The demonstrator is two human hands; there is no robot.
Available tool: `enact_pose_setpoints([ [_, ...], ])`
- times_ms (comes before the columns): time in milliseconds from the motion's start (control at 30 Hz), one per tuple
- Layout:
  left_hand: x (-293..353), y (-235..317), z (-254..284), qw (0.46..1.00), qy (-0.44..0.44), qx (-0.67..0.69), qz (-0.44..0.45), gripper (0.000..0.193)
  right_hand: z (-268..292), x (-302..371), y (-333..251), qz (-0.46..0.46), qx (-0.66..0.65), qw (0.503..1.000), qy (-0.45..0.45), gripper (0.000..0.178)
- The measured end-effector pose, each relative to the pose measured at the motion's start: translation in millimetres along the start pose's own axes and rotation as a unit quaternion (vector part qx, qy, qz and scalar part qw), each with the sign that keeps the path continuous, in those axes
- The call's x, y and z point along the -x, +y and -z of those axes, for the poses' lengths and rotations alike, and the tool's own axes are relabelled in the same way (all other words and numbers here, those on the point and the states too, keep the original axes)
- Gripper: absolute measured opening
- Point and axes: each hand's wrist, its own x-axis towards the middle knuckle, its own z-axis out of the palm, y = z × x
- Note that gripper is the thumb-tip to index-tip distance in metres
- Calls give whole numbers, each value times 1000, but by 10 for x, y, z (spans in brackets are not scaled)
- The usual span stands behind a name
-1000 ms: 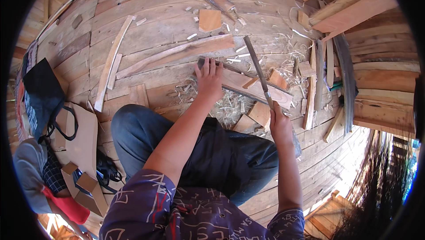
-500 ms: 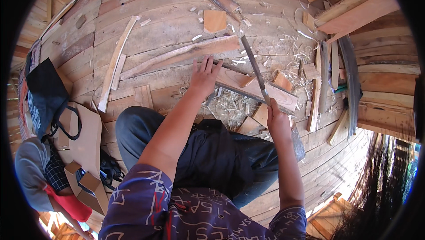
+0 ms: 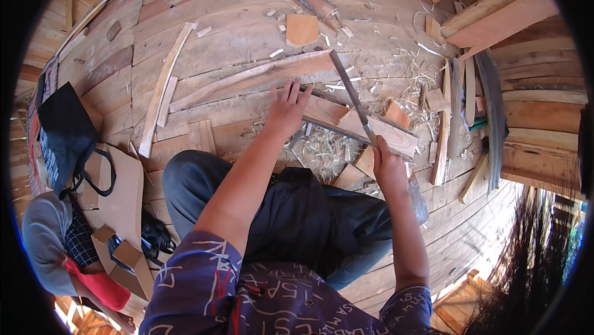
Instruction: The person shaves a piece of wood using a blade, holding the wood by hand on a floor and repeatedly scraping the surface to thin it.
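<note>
My right hand (image 3: pixel 390 165) is closed round the handle of a long, narrow, dark-bladed knife (image 3: pixel 349 84) with a pale metal collar. Its blade slants up and left across a short wooden board (image 3: pixel 396 139); its tip reaches beyond the board, near the end of a long wavy-edged plank (image 3: pixel 247 75). Whether the blade touches the board I cannot tell. My left hand (image 3: pixel 288 109) rests with spread fingers at the board's left end. A triangular darker patch or piece of wood (image 3: pixel 331 111) shows on the board's face, left of the blade.
Curled shavings (image 3: pixel 318 152) and small offcuts lie around the board. A square wood block (image 3: pixel 302 30) lies beyond the plank. Longer boards (image 3: pixel 501 25) are stacked at the right. On the left are a dark bag (image 3: pixel 68 137), cardboard (image 3: pixel 120 186) and another person's red-sleeved arm (image 3: pixel 102 288).
The blade's tip has shifted slightly left and the knife leans a little more. My left hand stays on the board's left end.
</note>
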Motion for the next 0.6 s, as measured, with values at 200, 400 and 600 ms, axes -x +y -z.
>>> enact_pose_setpoints([
  [200,8,-13,4,1000,-3,-17,3,68,231,-19,-129,-14,-95,993,71,29],
  [400,-5,17,22,1000,1,-3,-1,67,-141,-53,143,46,-5,998,34,32],
  [600,-10,-21,-33,999,-8,-36,3,82,32,-43,27,52,-63,991,110,30],
])
